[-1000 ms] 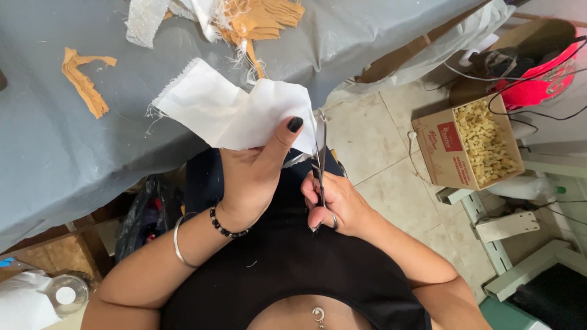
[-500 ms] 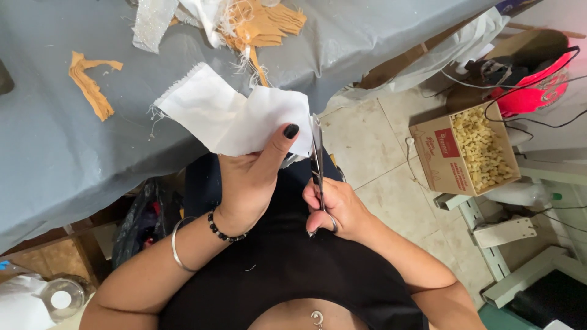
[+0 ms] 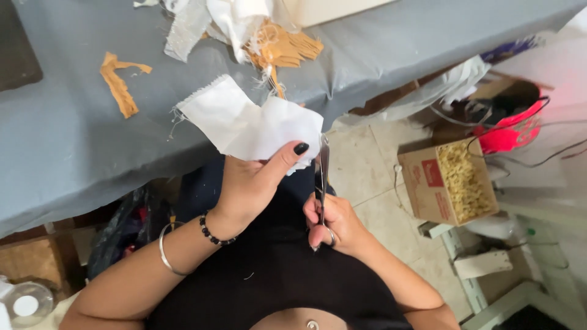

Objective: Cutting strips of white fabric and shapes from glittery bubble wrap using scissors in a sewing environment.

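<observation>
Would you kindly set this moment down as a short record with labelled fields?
Left hand: left hand pinches the white fabric piece, thumb on top.
Right hand: right hand grips the scissors, blades pointing up at the fabric's right edge.
Surface: grey-covered table, above the hands in the picture.
On table: orange fabric strip; heap of white and orange scraps.
Floor: open cardboard box of small pale pieces; red container with cables.
Wrist: black bead bracelet and silver bangle on the left arm.

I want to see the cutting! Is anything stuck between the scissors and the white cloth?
Nothing visible. The scissors in the right hand meet the edge of the white cloth, which the left hand pinches.
</observation>
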